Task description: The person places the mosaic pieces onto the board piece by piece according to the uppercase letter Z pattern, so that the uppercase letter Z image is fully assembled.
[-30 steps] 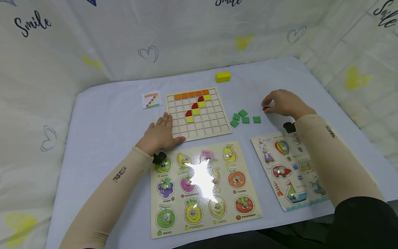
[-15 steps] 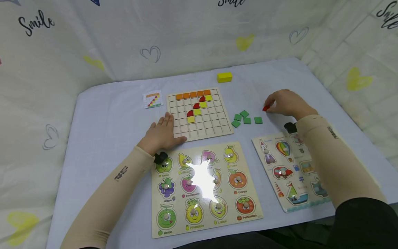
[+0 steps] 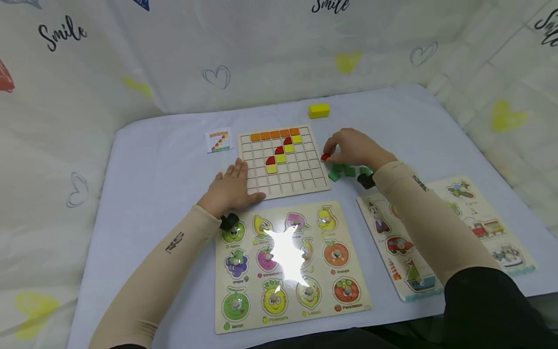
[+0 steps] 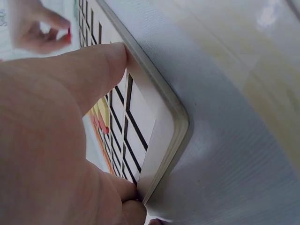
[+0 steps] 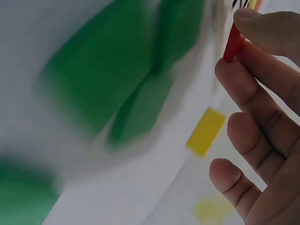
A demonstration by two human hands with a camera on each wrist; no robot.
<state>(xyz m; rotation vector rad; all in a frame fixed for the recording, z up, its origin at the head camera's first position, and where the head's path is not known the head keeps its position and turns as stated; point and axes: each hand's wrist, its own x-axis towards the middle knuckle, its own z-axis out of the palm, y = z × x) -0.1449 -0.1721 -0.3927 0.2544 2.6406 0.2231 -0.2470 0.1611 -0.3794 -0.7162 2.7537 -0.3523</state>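
Note:
In the head view my left hand (image 3: 228,189) lies with spread fingers at the near left corner of a wooden grid board (image 3: 301,177). Its thumb rests over the board's edge in the left wrist view. Orange tiles (image 3: 275,134) line the board's far row. Red rounded tiles (image 3: 279,150) and yellow square tiles (image 3: 289,149) step diagonally below them. My right hand (image 3: 357,148), just off the board's right edge, pinches a red tile (image 5: 232,44) between thumb and fingertips. Several green square tiles (image 3: 350,171) lie beneath that hand, partly covered by the wrist.
A small pattern card (image 3: 219,140) lies left of the grid board, and a yellow block (image 3: 319,111) stands behind it. Nearer the body are a fruit puzzle board (image 3: 327,283) and, at right, a vehicle puzzle board (image 3: 441,190) partly hidden by the right sleeve.
My right hand has picked the red tile up off the table at the right and carried it left, past the green tiles, towards the grid board. The left hand stays in place.

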